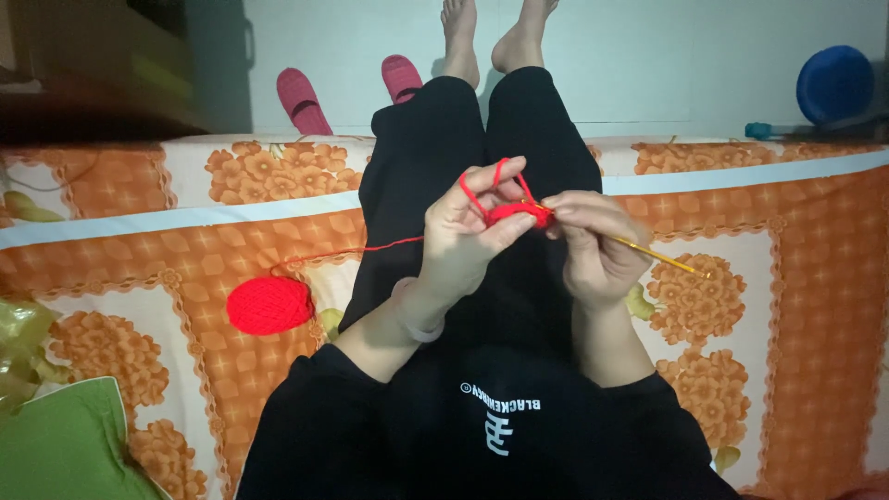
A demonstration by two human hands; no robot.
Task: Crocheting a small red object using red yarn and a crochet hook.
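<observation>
My left hand point(468, 231) pinches a small red crochet piece point(517, 212) over my lap, with red yarn looped around its raised fingers. My right hand point(593, 245) grips a yellow crochet hook point(659, 255) whose tip meets the red piece; the handle points right and slightly down. A strand of red yarn point(370, 247) runs left from my left hand to a red yarn ball point(269, 305) lying on the orange flowered bedsheet point(787, 306) beside my left leg.
My legs in black trousers stretch forward off the bed edge, bare feet on the floor. Two pink slippers point(301, 100) lie on the floor at the left. A green cushion point(60, 444) sits at the lower left, a blue round object point(833, 83) at the far right.
</observation>
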